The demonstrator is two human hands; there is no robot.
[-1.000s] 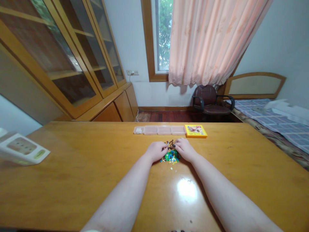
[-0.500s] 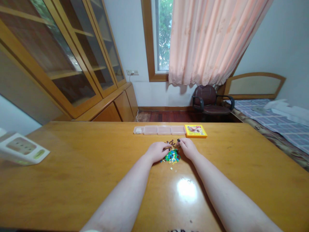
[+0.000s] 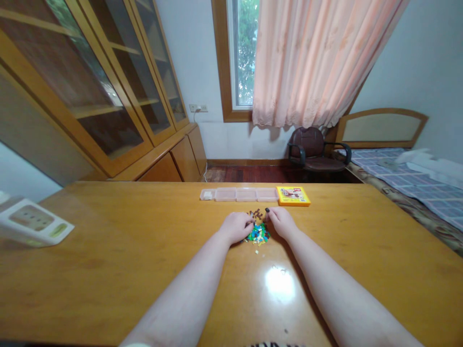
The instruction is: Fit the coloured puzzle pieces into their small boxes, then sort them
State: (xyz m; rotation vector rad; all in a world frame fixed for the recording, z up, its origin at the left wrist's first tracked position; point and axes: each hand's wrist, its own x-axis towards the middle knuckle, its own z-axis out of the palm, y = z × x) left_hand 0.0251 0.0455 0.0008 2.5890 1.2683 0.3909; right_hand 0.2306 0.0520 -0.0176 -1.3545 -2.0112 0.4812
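A small heap of blue, green, white and yellow plastic building pieces (image 3: 259,234) lies on the wooden table (image 3: 144,250). Just beyond it is a loose cluster of brown pieces (image 3: 257,213). My left hand (image 3: 237,227) rests at the heap's left edge, fingers curled together over its side. Opposite it, my right hand (image 3: 282,221) is at the right, its fingers pinched close to the brown pieces. Anything between the fingertips of either hand is too small to make out. One pale piece (image 3: 256,251) lies apart on the near side.
Behind the hands stands a row of clear plastic compartments (image 3: 235,194), touching a yellow box (image 3: 293,196) at its right end. A white power strip or similar device (image 3: 36,221) is at the table's left. Beyond the table are a chair (image 3: 311,149) and a bed (image 3: 415,168).
The fingers of my left hand have shifted slightly; a brown piece seen near them earlier no longer shows there. My right hand stays almost where it was.
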